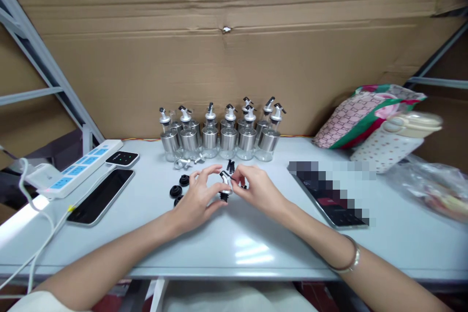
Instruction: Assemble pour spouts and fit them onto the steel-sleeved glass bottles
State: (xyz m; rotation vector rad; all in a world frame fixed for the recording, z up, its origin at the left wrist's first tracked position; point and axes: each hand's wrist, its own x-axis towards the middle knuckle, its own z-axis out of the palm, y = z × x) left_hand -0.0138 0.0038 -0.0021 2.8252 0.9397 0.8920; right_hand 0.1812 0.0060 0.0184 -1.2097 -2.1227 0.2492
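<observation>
L hand (197, 200) has its grip closed on the spout (225, 185), stopper (224, 197) down, over the table (204, 253) betw. both hands; R hand (258, 186) pinches its black flap (227, 174). Prob. best: L steady, flap lined up, press gently w/o twisting.

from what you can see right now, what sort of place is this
Likely a makeshift workbench, perhaps in a workshop or storeroom: near-identical bottles stand in rows before a cardboard wall, and loose black parts lie on the table near the left hand.
</observation>
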